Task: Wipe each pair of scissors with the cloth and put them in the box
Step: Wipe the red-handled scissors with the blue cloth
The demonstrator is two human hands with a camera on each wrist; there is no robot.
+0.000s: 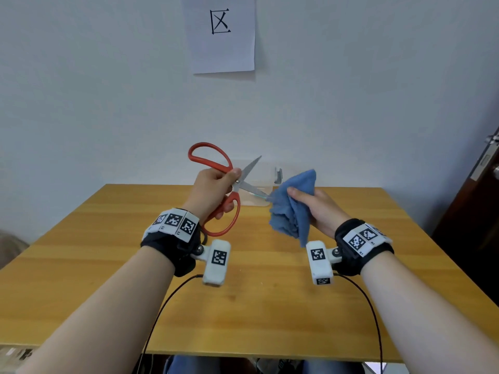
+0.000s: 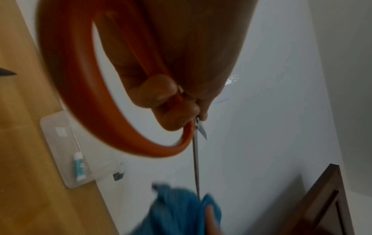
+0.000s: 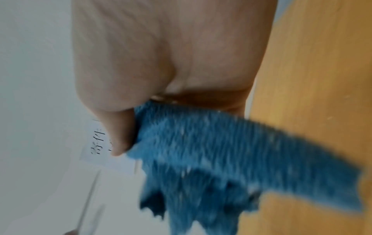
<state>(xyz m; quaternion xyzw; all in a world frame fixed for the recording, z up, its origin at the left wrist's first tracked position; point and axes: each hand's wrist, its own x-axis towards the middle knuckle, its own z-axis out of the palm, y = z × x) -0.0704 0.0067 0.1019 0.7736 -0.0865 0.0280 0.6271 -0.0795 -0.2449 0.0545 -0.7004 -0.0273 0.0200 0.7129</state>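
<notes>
My left hand (image 1: 216, 190) grips a large pair of red-handled scissors (image 1: 213, 160) near the pivot, above the table, blades spread apart. One blade (image 1: 252, 164) points up and right, the other (image 1: 253, 190) runs right with its tip at the blue cloth (image 1: 293, 209). My right hand (image 1: 316, 209) holds the bunched cloth, thumb on top. In the left wrist view the fingers curl round the red handle (image 2: 112, 127) and a thin blade (image 2: 196, 167) reaches into the cloth (image 2: 177, 211). The right wrist view shows the cloth (image 3: 231, 151) hanging blurred from my hand.
A clear plastic box (image 1: 256, 195) sits at the table's far edge by the wall, holding a small white and teal tube (image 2: 78, 166). The wooden table (image 1: 256, 306) spreads below both hands. A paper sign (image 1: 220, 33) hangs on the wall; a dark door (image 1: 480, 211) stands at right.
</notes>
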